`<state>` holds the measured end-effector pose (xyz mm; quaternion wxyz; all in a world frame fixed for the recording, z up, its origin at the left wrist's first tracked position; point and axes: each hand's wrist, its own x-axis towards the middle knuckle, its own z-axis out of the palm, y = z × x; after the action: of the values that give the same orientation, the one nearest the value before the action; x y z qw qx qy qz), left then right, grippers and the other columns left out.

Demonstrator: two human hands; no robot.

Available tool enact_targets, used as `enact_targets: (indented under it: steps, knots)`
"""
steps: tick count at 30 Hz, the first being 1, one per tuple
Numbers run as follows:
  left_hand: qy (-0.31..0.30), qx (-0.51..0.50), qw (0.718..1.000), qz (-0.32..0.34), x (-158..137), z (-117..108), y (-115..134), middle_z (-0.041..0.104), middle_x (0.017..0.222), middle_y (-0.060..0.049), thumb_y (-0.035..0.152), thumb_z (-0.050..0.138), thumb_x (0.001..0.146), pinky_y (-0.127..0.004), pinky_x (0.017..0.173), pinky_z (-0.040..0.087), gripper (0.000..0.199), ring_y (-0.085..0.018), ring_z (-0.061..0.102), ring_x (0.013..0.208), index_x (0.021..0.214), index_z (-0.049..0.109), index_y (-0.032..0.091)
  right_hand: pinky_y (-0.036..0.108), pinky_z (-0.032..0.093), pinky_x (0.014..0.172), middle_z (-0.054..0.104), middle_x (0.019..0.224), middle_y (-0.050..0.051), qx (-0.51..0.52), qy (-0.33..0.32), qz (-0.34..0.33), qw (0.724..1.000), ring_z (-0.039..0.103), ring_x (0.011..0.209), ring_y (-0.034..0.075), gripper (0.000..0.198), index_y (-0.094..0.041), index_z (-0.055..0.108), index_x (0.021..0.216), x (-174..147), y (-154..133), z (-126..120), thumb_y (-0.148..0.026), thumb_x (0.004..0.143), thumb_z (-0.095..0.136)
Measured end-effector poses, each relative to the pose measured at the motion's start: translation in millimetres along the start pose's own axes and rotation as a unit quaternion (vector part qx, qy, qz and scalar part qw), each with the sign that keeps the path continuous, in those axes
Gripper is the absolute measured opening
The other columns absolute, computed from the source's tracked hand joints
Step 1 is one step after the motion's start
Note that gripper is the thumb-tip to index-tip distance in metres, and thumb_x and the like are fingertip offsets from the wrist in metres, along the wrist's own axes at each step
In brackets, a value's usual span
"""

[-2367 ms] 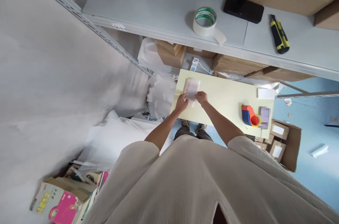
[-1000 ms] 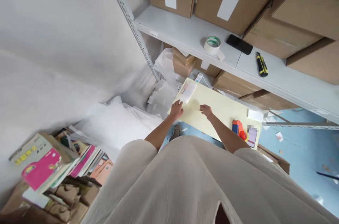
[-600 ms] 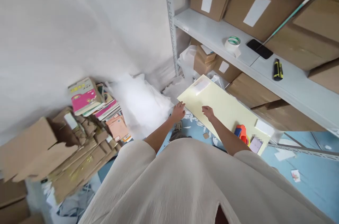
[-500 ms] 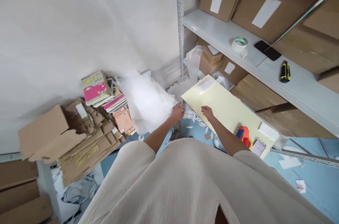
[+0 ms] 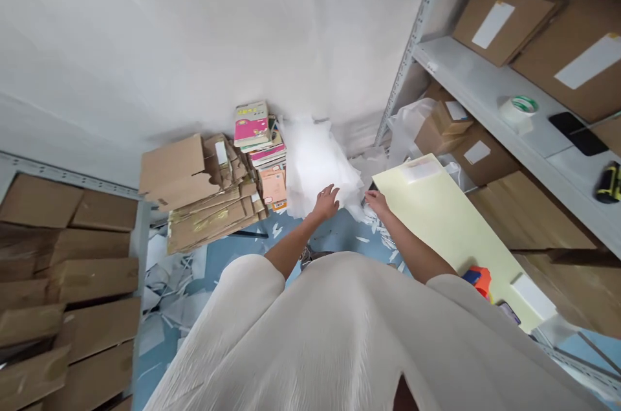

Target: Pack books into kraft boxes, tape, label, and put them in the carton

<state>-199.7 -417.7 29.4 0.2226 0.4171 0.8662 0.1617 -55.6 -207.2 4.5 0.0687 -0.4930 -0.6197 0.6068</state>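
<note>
My left hand point(image 5: 326, 201), palm down with its fingers apart, is over the front edge of a stack of thin white packing sheets point(image 5: 313, 155). Whether it touches them I cannot tell. To its right, my right hand point(image 5: 377, 202) hovers by the near left corner of a pale yellow tabletop point(image 5: 446, 223); its fingers are loosely stretched and nothing shows in them. A pile of books point(image 5: 252, 123) stands directly left of the white sheets. Beside the books lie flattened cardboard boxes point(image 5: 177, 168).
An orange and blue tape dispenser point(image 5: 478, 280), a phone point(image 5: 508, 312) and a white box point(image 5: 533, 294) lie on the tabletop. The right shelf point(image 5: 490, 84) holds cartons, a tape roll point(image 5: 519, 112) and a yellow-black cutter point(image 5: 609, 183). Stacked cartons point(image 5: 97, 278) fill the left rack. Paper scraps litter the blue floor.
My view has turned left, so the books, sheets and tabletop appear further right. My left hand is now over the white sheets; my right hand has left the tabletop's middle for its left edge.
</note>
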Motion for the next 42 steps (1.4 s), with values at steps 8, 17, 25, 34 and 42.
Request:
enact_targets:
  steps: [8,17,25,34,42]
  knots:
    - [0.066,-0.035,0.997,-0.033,-50.3,-45.8,-92.8,0.041,0.184,-0.022,0.025,0.057,0.106,-0.06,0.136,0.039,0.062,-0.039,0.042,0.17,0.168,0.054,0.02,0.029,0.054,0.073,0.081,0.096,0.006,-0.011,-0.088,-0.048,0.995,0.077,0.094,0.023,0.021,-0.024,0.076,0.094,-21.3,-45.4,120.2,-0.036,0.078,0.073]
    - [0.115,-0.063,0.989,-0.069,-101.9,-80.3,-209.0,0.043,0.184,-0.021,0.022,0.059,0.102,-0.061,0.135,0.042,0.067,-0.039,0.042,0.17,0.168,0.055,0.02,0.03,0.053,0.075,0.081,0.102,0.006,-0.037,-0.162,-0.056,0.985,0.075,0.093,0.022,0.023,-0.024,0.075,0.096,-48.6,-73.7,260.5,-0.038,0.078,0.075]
    - [0.145,-0.107,0.974,-0.136,-154.2,-103.2,-282.9,0.042,0.184,-0.021,0.021,0.059,0.101,-0.063,0.136,0.039,0.068,-0.039,0.04,0.171,0.169,0.055,0.02,0.032,0.055,0.079,0.077,0.091,0.004,-0.082,-0.239,-0.091,0.963,0.074,0.092,0.023,0.025,-0.024,0.073,0.096,-70.6,-89.9,367.4,-0.041,0.079,0.074]
    - [0.238,-0.154,0.934,-0.218,-215.4,-123.1,-354.4,0.039,0.185,-0.021,0.023,0.056,0.102,-0.06,0.137,0.041,0.067,-0.039,0.044,0.169,0.168,0.056,0.017,0.035,0.058,0.082,0.08,0.101,0.006,-0.136,-0.309,-0.164,0.927,0.073,0.095,0.025,0.029,-0.024,0.073,0.1,-86.3,-124.6,459.0,-0.048,0.083,0.074]
    - [0.419,-0.164,0.837,-0.313,-239.8,-181.0,-433.4,0.047,0.18,-0.018,0.021,0.064,0.097,-0.054,0.144,0.032,0.068,-0.034,0.037,0.174,0.165,0.057,0.02,0.046,0.058,0.114,0.084,0.118,0.012,-0.132,-0.267,-0.303,0.905,0.076,0.117,0.029,0.031,-0.022,0.075,0.106,-83.6,-187.7,541.6,-0.045,0.086,0.079]
